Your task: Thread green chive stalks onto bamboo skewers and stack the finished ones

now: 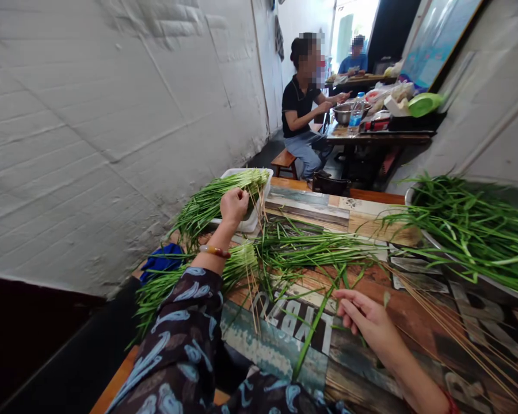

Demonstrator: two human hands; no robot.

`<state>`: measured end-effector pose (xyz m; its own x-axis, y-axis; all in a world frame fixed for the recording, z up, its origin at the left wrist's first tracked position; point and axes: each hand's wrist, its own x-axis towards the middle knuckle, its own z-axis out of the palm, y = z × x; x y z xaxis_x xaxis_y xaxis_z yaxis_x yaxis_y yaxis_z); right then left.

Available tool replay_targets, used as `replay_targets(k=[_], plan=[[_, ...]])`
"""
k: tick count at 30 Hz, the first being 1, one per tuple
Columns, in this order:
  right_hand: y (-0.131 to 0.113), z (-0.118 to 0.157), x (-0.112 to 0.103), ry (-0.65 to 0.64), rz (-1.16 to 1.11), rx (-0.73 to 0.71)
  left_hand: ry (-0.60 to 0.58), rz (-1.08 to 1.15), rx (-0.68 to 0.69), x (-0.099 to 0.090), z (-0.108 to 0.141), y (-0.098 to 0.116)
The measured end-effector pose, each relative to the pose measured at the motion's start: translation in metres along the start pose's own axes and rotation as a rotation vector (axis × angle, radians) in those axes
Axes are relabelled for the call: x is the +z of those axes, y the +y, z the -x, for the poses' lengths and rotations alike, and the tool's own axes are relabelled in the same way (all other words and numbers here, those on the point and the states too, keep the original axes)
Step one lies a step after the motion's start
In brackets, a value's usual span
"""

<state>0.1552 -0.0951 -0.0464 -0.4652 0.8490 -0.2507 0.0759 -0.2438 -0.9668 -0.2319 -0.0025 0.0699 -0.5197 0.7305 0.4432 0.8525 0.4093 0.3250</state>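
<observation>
My left hand [234, 205] is closed in a fist over the white tray [265, 195], against skewered garlic chives [207, 198] whose pale cut ends point right. Its fingers hide whatever is in them. Thin bamboo sticks [262, 201] stick out beside it. Under my left forearm lies another bundle of skewered chives [242, 259]. My right hand [366, 319] hovers over the table with its fingers loosely bent and apart, seemingly holding nothing. Just left of it, a few chive stalks [313, 330] lie across the tabletop. Loose chives [311, 247] spread over the middle of the table.
A large metal basin [431, 236] heaped with chives [479, 218] stands at the right. Long bamboo skewers [449, 310] fan out in front of it. A white wall [112, 144] runs along the left. Beyond, a person [302, 109] sits at another table with a bowl [345, 113]; another person [354, 60] sits farther back.
</observation>
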Motion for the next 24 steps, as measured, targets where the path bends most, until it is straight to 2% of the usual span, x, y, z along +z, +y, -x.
replay_targets(k=[2, 4, 6, 8, 11, 15, 18, 20, 24], plan=[[0.0, 0.0, 0.0, 0.002, 0.009, -0.002, 0.064, 0.015, 0.024, -0.008, 0.014, 0.006], [-0.003, -0.001, 0.0, 0.015, 0.013, -0.025, 0.107, 0.072, 0.093, -0.012, 0.038, 0.018], [-0.011, -0.003, 0.003, 0.042, 0.011, -0.078, 0.14, 0.225, 0.256, -0.012, 0.071, 0.035], [-0.025, -0.007, 0.01, 0.08, 0.003, -0.142, 0.107, 0.339, 0.395, -0.009, 0.107, 0.057], [-0.051, -0.022, 0.028, 0.132, -0.076, -0.231, 0.016, 0.409, 0.519, 0.0, 0.154, 0.091], [-0.069, -0.045, 0.045, 0.195, -0.309, -0.381, -0.091, 0.406, 0.62, 0.011, 0.194, 0.122], [-0.069, -0.045, 0.041, 0.248, -0.407, -0.372, -0.205, 0.437, 0.753, 0.007, 0.206, 0.127], [-0.068, -0.037, 0.03, 0.221, -0.415, -0.343, -0.217, 0.486, 0.791, -0.003, 0.204, 0.125], [-0.074, -0.016, 0.006, 0.167, -0.33, -0.292, -0.002, 0.472, 0.712, -0.029, 0.174, 0.12]])
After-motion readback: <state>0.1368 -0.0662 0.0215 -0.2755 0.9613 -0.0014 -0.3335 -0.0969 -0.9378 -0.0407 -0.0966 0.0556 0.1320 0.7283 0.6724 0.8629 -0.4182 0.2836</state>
